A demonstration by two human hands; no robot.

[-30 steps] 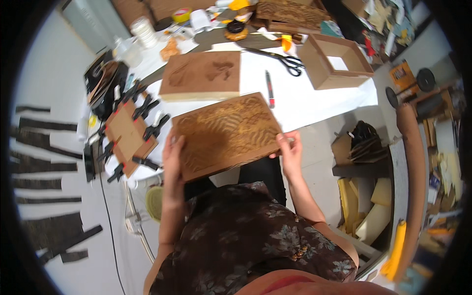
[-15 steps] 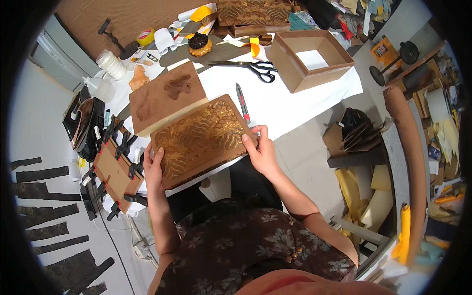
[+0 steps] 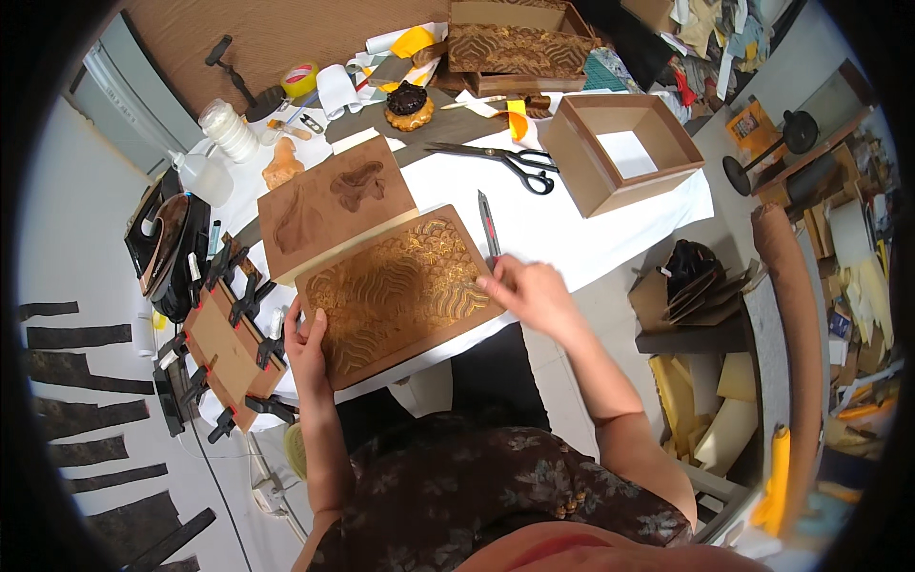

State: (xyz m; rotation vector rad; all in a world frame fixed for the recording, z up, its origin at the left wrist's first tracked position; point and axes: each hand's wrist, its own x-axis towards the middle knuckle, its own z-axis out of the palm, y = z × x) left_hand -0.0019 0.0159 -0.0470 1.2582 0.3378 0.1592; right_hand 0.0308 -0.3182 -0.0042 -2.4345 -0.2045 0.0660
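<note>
A brown rectangular panel (image 3: pixel 410 291) with gold wave and scale patterns lies tilted across the table's front edge. My left hand (image 3: pixel 307 348) grips its left edge, thumb on top and fingers underneath. At the right edge, my right hand (image 3: pixel 536 297) presses its thumb on the panel's face with the other fingers curled, partly hidden. Just beyond those fingers lies a utility knife (image 3: pixel 488 227) with a red and grey handle. Against the panel's far side stands a brown box (image 3: pixel 329 205) with a hollowed shape in its top.
Black scissors (image 3: pixel 515 162) and an open brown box (image 3: pixel 610 191) lie farther back on the white-covered table (image 3: pixel 572 253). At left are a clamped board (image 3: pixel 229 348), an iron (image 3: pixel 172 248) and a plastic bottle (image 3: pixel 202 179). A patterned box (image 3: pixel 519 50) stands at the back.
My right hand has shifted along the panel's right edge and turned, its fingers now curled by the knife. The whole view has shifted slightly; my left hand keeps its hold.
</note>
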